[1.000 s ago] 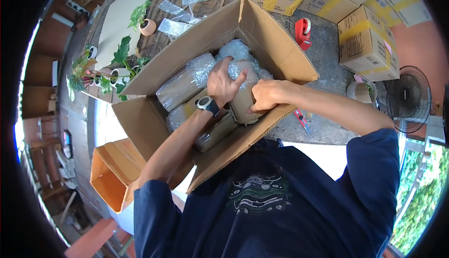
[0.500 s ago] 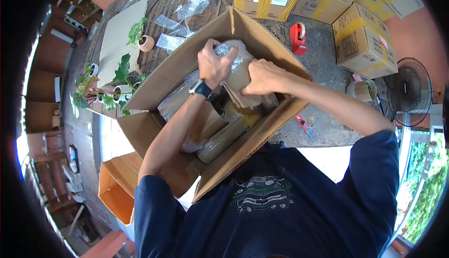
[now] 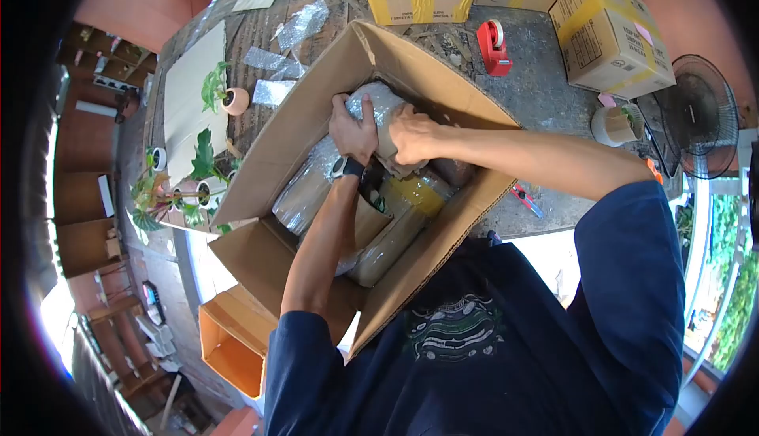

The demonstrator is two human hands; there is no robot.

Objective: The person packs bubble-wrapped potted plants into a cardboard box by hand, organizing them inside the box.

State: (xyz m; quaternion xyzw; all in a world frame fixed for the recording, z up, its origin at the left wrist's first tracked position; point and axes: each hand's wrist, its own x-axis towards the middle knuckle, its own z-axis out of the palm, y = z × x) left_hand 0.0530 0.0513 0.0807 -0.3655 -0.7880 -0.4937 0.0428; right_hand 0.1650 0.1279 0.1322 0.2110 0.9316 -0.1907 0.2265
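A large open cardboard box point(image 3: 273, 147) stands in front of me. Inside its far end is a bundle wrapped in bubble wrap point(image 3: 371, 101), held between both my hands. My left hand point(image 3: 353, 129), with a watch at the wrist, grips the bundle's left side, thumb across the front. On the right side, my right hand point(image 3: 415, 134) presses with curled fingers. Around the bundle lie other wrapped cylinders: a clear-wrapped one point(image 3: 304, 187) at left and a brown one point(image 3: 383, 242) nearer me. Yellow tape point(image 3: 417, 191) shows on one. The bundle's lower end is mostly hidden.
Potted plants point(image 3: 207, 187) and bubble wrap pieces point(image 3: 277, 63) lie left of the box. A red tape dispenser point(image 3: 494, 50), taped cartons point(image 3: 609, 33) and a fan point(image 3: 700, 116) are to the right. A red cutter point(image 3: 526, 199) lies by the box; an orange-lined box point(image 3: 233, 349) stands lower left.
Both hands have pushed the wrapped bundle lower into the far end of the box, and its bottom edge is less visible. My view has shifted slightly.
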